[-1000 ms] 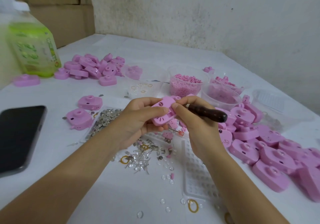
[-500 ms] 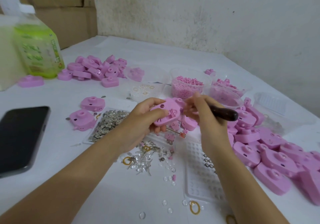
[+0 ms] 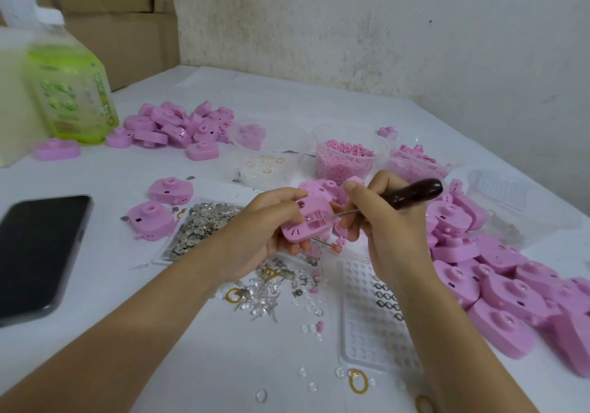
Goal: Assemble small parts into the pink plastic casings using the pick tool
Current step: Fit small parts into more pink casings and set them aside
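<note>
Right fingers [image 3: 351, 189] first: I saw them curled tight round the pick tool [image 3: 415, 194], a dark turned-wood handle with a thin steel shaft, gripped low like a pen. The right hand [image 3: 386, 230] had nothing else in it. The tool's long axis ran from the handle at 2 o'clock down to the tip at 8 o'clock.

That line was what the next move turned on. The rounded pink plastic casing [image 3: 303, 226] lay at 9 o'clock from the right fingers, just beside them, open side up. The steel tip was already inside its cavity. I couldn't tell whether the tip was touching a part in there; it was too small to read.

The left hand [image 3: 261, 230] was the nearer one, pinching the casing between thumb on top and curled fingers beneath, off the white table [image 3: 159, 349]. The casing tilted, its long side running 7 to 1 o'clock. My call: a short push along the shaft's own line, with the left hand bracing.

Further out, a pile of pink casings [image 3: 510, 288] sat at 4 o'clock, a clear plastic tub of pink pellets [image 3: 346, 157] at 12 and a black smartphone [image 3: 38, 253] at 9, well apart.
</note>
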